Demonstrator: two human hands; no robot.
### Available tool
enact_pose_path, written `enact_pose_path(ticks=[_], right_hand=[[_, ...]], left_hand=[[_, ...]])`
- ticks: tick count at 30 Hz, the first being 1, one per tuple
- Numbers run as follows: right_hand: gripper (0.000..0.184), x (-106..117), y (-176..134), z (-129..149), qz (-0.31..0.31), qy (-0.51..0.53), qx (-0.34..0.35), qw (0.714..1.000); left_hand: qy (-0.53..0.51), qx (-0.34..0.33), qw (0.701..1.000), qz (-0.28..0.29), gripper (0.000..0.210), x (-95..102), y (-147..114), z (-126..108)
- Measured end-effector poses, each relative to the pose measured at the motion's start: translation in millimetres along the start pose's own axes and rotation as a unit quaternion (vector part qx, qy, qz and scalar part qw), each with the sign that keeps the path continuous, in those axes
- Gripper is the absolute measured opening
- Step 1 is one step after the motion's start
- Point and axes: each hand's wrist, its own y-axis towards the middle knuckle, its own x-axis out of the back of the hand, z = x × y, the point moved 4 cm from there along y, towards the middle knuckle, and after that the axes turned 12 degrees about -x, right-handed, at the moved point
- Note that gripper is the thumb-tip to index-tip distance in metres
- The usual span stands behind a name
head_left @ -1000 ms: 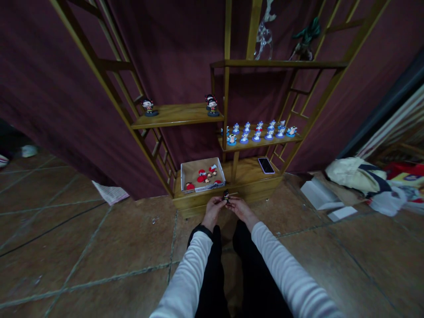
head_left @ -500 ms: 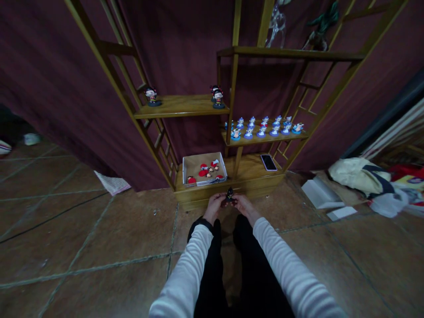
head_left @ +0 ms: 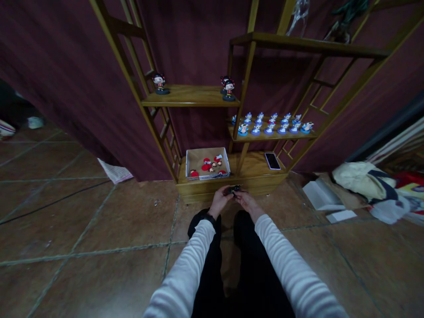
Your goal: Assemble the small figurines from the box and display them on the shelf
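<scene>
A small dark figurine (head_left: 234, 190) is held in front of the shelf's base, tilted over on its side. My left hand (head_left: 221, 198) grips it from the left, fingers closed. From the other side my right hand (head_left: 247, 199) pinches it, and the fingers cover part of it. Just beyond my hands, a shallow cardboard box (head_left: 189, 155) holds several red pieces and small doll-like heads. On the shelf above stand black-haired figurines, one at the left (head_left: 160, 84) and two close together at the right (head_left: 228, 90).
Two rows of blue-and-white figurines (head_left: 270, 128) stand on the right shelf. A phone (head_left: 272, 160) lies on the wooden base (head_left: 255, 161). On the floor at right are an open white box (head_left: 323, 194) and a cloth bag (head_left: 361, 179); a dark cable (head_left: 66, 198) runs at left.
The figurine was upright between my hands and is now tipped sideways. My hands have risen slightly in view, and the camera has turned a little.
</scene>
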Motion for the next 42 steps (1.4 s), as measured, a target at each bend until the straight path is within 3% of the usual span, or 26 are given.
enact_pose_path(ticks=[12, 18, 24, 31, 38, 42], right_hand=[[0.012, 3, 0, -1, -0.005, -0.015, -0.024, 1.0], [0.015, 4, 0, -2, -0.019, 0.007, -0.021, 1.0], [0.016, 6, 2, -2, 0.001, 0.012, -0.007, 1.0], [0.02, 8, 1, 0, 0.004, -0.007, -0.01, 1.0], [0.031, 14, 0, 3, -0.026, -0.008, -0.025, 0.999], [0.029, 18, 1, 2, -0.018, -0.016, -0.047, 0.999]], left_hand=[[0.004, 0.003, 1.0, 0.003, 0.028, 1.0, 3, 7], [0.136, -0.053, 0.989, -0.027, 0.032, 6.3, 4, 5], [0.239, -0.101, 0.965, 0.03, 0.043, 0.1, -1, -4], [0.369, -0.144, 0.914, 0.087, 0.051, -8.1, -14, -22], [0.541, -0.156, 0.816, 0.13, 0.056, -13.6, -24, -27], [0.586, -0.169, 0.778, 0.149, 0.055, -15.2, -25, -27]])
